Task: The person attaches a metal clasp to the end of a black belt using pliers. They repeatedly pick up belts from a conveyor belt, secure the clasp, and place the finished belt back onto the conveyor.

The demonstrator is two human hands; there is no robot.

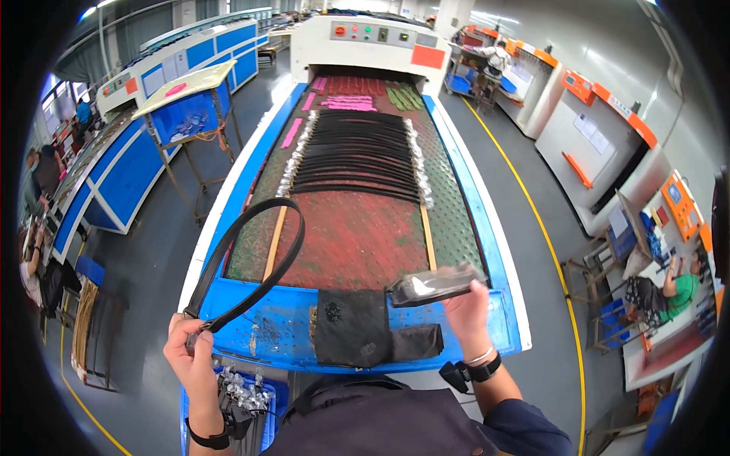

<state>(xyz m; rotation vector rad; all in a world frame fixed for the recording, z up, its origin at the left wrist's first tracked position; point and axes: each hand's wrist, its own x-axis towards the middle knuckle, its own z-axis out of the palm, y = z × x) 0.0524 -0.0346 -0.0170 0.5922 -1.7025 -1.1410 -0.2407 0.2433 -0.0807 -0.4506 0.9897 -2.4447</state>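
Note:
My left hand (192, 357) is closed at the near left corner of the conveyor, pinching the ends of a black belt (260, 292). The belt's strap rises in a tall loop over the blue edge. My right hand (466, 318) grips a dark oblong thing (435, 286) with a shiny, clear-looking surface; its kind I cannot make out. It is held above the front edge at the right. Below it lie a black cloth pad (351, 330) and a smaller dark piece (417, 343). Farther up, a row of black belts (353, 152) lies crosswise, their ends wrapped in shiny plastic.
Two wooden strips (276, 243) run along the conveyor bed (342, 243). Pink strips (348, 102) and green strips (403, 97) lie near the white machine housing (365, 49). A blue crate (280, 391) with plastic-wrapped pieces stands below my left arm. Other people sit at both sides.

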